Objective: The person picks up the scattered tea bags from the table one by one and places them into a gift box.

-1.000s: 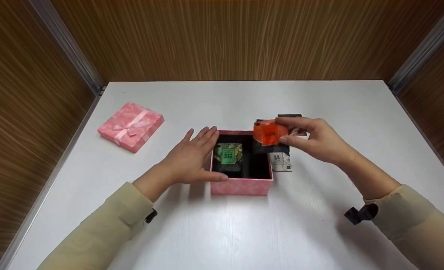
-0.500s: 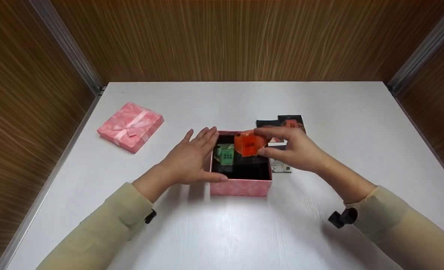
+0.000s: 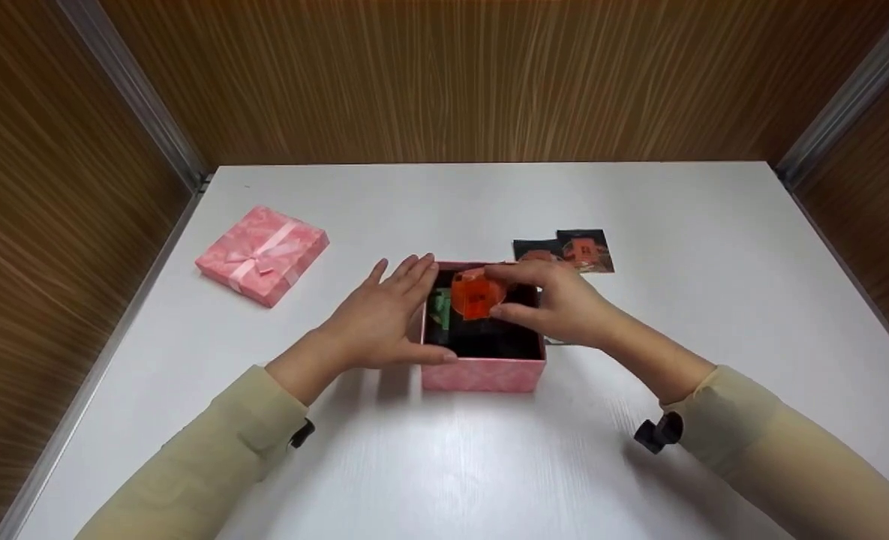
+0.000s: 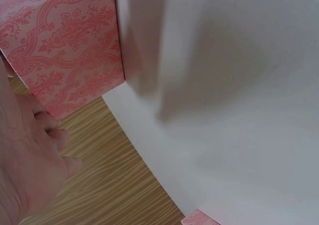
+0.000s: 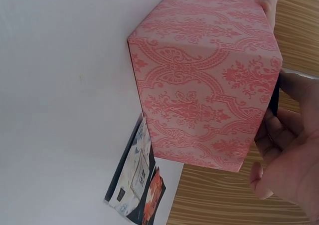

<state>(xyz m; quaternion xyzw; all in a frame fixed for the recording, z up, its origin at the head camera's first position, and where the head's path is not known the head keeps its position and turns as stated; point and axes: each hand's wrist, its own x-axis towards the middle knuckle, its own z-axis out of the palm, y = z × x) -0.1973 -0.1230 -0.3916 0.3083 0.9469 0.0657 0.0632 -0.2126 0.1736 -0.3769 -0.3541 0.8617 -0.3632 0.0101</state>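
An uncovered pink patterned box point(image 3: 483, 376) with a black inside stands on the white table. My left hand point(image 3: 373, 322) rests along its left side, fingers spread out straight, thumb on the front rim. Over the opening, my right hand point(image 3: 564, 304) pinches a black sachet point(image 3: 476, 298) with an orange label between thumb and fingers. This sachet partly covers a black sachet with a green label point(image 3: 439, 309) at the left inside the box. In the right wrist view the box wall point(image 5: 194, 100) hides most of what I hold.
A pink box lid point(image 3: 264, 251) with a ribbon bow lies at the table's left. Black-and-red sachets point(image 3: 588, 251) lie behind the box to the right. A white-fronted sachet point(image 5: 133, 177) lies by its right wall. Wood-grain panels point(image 3: 482, 82) enclose the table.
The right hand has moved left and slightly down with the orange-labelled sachet, from the box's right rim to over its opening. The left hand and box have stayed put.
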